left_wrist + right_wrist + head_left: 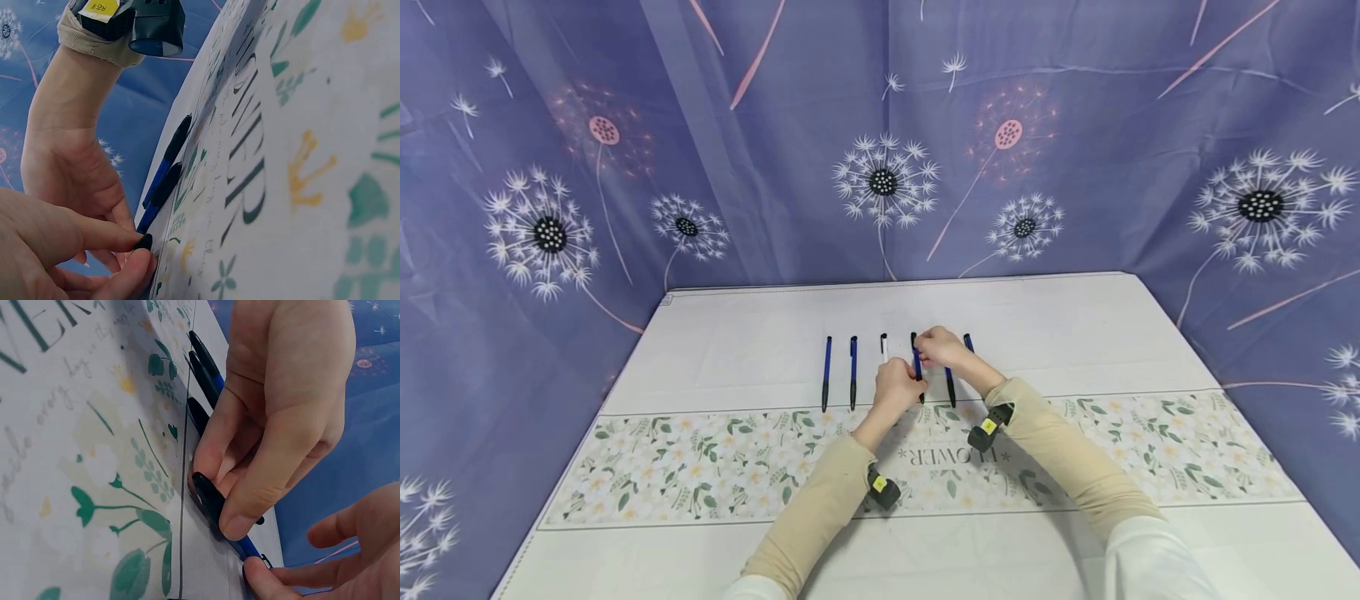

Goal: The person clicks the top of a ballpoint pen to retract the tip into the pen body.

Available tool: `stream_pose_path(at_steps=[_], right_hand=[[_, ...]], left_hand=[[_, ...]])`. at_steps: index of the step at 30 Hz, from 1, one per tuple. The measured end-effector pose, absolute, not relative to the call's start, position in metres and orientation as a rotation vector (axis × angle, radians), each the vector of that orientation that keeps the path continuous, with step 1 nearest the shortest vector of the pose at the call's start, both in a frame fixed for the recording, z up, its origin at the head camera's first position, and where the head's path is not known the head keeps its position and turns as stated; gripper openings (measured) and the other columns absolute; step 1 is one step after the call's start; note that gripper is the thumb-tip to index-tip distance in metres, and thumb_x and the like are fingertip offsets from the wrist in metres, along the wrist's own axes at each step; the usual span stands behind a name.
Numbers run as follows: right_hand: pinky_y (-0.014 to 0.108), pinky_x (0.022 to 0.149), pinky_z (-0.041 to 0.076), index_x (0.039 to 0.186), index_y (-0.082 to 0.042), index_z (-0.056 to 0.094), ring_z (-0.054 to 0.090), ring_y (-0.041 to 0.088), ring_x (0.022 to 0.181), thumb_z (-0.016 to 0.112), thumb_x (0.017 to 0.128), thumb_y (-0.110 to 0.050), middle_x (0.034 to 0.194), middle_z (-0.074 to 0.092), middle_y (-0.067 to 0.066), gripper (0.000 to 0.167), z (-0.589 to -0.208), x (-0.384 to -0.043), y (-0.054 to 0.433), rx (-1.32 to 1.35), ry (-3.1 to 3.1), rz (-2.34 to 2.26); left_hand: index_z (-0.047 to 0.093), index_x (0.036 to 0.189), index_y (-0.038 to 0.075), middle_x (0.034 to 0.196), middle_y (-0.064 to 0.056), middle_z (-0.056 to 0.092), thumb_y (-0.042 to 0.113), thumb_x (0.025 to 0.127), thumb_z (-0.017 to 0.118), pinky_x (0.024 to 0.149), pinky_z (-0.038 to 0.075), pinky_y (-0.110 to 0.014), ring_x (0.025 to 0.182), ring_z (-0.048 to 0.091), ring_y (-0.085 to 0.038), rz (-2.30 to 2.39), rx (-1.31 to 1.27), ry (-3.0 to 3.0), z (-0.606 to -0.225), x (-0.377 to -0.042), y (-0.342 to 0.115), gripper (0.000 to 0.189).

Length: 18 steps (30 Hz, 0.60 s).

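A blue pen (917, 364) with a black grip lies on the white tablecloth between both hands. My left hand (898, 384) pinches its black lower end between thumb and forefinger, seen closely in the left wrist view. At the pen's upper clip end, the thumb and finger of my right hand (942, 347) hold it. Just left is a white pen (884, 346), its lower part hidden by my left hand. Farther left lie two blue pens, one (853, 373) beside the other (827, 373). To the right, another blue pen (951, 388) and a last one (968, 342) are partly covered by my right hand and wrist.
The pens lie in a row on a white tablecloth (737, 333), above a floral printed band (700, 462) with lettering. Purple dandelion curtains (790, 167) surround the back and sides. Each wrist bears a black camera, one on the left (883, 490) and another on the right (988, 427).
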State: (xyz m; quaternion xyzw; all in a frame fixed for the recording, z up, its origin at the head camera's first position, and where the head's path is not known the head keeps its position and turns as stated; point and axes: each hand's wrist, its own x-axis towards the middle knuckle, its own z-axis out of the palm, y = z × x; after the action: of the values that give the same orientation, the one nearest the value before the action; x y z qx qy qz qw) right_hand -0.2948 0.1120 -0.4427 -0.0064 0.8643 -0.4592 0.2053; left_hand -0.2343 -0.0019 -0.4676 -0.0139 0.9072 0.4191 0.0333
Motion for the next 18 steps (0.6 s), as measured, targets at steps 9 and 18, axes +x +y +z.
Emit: stream_pose_path(at_steps=[9, 18], right_hand=[[0.021, 0.063, 0.046, 0.136, 0.01, 0.047, 0.051, 0.007, 0.057, 0.04, 0.1, -0.012, 0.07, 0.059, 0.003, 0.043, -0.4455, -0.2911, 0.1145, -0.179, 2.547, -1.103], [0.018, 0.046, 0.033, 0.121, 0.009, 0.06, 0.037, 0.007, 0.046, 0.044, 0.094, -0.006, 0.071, 0.061, 0.011, 0.034, -0.4451, -0.2876, 0.1167, -0.397, 2.766, -0.954]], left_hand=[[0.059, 0.06, 0.006, 0.056, -0.003, 0.058, 0.009, 0.08, 0.075, 0.042, 0.037, -0.018, 0.048, 0.048, -0.013, 1.215, -0.029, 2.84, -0.4669, -0.233, -0.0005, 0.025], [0.048, 0.051, 0.011, 0.046, 0.002, 0.045, 0.009, 0.084, 0.07, 0.04, 0.031, -0.019, 0.042, 0.04, -0.01, 1.257, 0.011, 2.844, -0.4644, -0.2316, -0.0033, 0.039]])
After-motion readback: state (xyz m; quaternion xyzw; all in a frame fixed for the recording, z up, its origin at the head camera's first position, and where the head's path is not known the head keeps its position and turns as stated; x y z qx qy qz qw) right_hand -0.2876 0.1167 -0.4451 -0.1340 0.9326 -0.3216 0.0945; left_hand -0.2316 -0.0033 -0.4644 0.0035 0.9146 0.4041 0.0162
